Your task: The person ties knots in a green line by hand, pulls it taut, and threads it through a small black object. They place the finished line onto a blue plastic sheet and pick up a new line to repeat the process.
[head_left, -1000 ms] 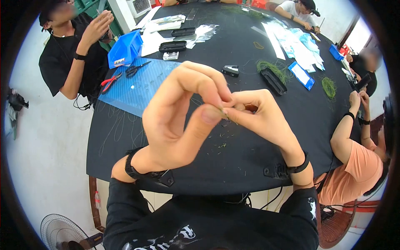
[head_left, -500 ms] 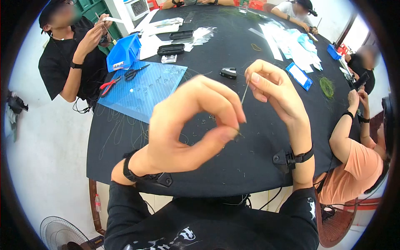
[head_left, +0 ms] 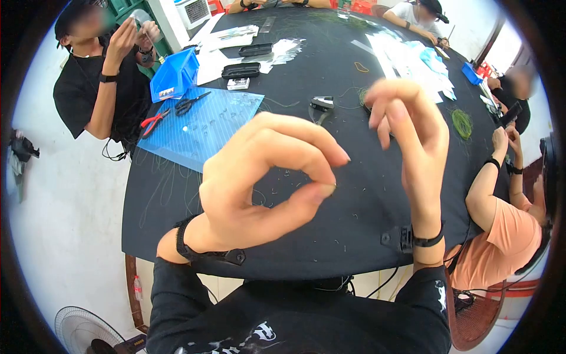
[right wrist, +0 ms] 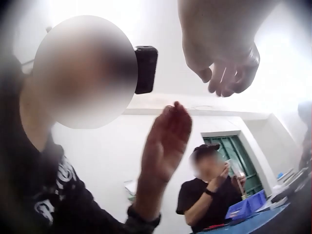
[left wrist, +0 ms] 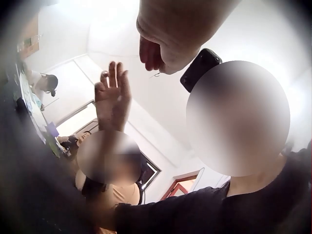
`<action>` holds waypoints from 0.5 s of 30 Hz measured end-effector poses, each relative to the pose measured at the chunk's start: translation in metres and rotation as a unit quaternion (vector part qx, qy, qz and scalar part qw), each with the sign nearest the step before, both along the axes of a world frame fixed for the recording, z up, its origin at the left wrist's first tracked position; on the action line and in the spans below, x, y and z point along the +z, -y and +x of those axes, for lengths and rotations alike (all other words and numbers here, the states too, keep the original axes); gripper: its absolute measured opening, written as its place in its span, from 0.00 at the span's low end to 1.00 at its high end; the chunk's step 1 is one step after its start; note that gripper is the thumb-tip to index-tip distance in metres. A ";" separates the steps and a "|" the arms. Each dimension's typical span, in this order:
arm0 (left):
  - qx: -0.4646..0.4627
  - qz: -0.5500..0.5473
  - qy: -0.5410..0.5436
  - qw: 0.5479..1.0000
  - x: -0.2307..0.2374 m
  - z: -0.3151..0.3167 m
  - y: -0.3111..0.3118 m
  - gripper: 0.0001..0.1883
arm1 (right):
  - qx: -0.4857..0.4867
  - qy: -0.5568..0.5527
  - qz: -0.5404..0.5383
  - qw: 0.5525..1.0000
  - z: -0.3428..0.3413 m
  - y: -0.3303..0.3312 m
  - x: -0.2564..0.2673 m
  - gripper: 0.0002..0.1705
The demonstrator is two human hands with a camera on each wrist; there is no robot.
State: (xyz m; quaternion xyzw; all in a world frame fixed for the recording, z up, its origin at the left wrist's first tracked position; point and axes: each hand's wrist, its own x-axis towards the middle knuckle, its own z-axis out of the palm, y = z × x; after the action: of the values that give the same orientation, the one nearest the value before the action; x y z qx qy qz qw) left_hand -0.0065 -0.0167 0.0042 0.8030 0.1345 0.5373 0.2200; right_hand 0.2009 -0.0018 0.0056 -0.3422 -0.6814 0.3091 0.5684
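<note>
Raised over the black table, the left hand (head_left: 265,183) pinches a tiny item between thumb and forefinger, its other fingers curved. In the left wrist view a small hook-like piece (left wrist: 156,75) shows beside the left hand (left wrist: 180,36). To its right and apart from it, the right hand (head_left: 415,141) is lifted with fingers bent and the thumb against the forefinger. A thin pale strand (right wrist: 223,75) shows between the fingers of the right hand (right wrist: 219,48) in the right wrist view; its ends cannot be made out.
A blue sheet (head_left: 206,127) with red-handled pliers (head_left: 154,122) and black scissors (head_left: 187,104) lies at the left, a blue bin (head_left: 177,74) behind it. Beyond the hands are a small black object (head_left: 322,104), papers (head_left: 407,62) and a green line coil (head_left: 462,124). Other people sit around.
The hands were together at first, then parted with a thin strand between them. The right hand has moved right and up; the left keeps its pinch, slightly shifted left.
</note>
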 end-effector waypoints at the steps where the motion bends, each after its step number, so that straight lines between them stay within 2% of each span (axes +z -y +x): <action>1: 0.010 0.016 -0.005 1.000 -0.001 0.000 0.000 0.05 | 0.046 0.009 -0.012 0.999 -0.003 0.008 0.004 0.10; 2: 0.021 0.031 -0.010 0.999 -0.001 -0.001 -0.001 0.06 | 0.091 0.017 -0.024 0.995 -0.005 0.015 0.006 0.09; 4: 0.028 0.051 -0.010 0.998 -0.003 0.000 -0.001 0.06 | 0.149 0.079 -0.002 0.986 -0.008 0.023 0.006 0.15; 6: 0.021 0.060 0.003 0.998 -0.005 0.003 0.000 0.06 | 0.170 0.062 -0.054 0.982 -0.014 0.032 0.004 0.16; 7: 0.027 0.063 -0.003 0.998 -0.006 0.003 0.000 0.06 | 0.189 0.055 -0.072 0.978 -0.015 0.034 0.005 0.13; 10: 0.039 0.067 -0.023 0.997 -0.007 0.003 0.000 0.07 | 0.163 0.022 -0.023 0.986 -0.022 0.036 -0.002 0.05; 15: 0.035 0.054 -0.030 0.998 -0.010 0.005 0.000 0.08 | 0.094 0.088 0.089 0.988 -0.023 0.037 -0.004 0.06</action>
State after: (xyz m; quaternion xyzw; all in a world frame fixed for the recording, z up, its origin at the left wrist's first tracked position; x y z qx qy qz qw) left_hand -0.0014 -0.0169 -0.0053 0.8240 0.1398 0.5272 0.1538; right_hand 0.1779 -0.0388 0.0017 -0.2504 -0.7827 0.2682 0.5027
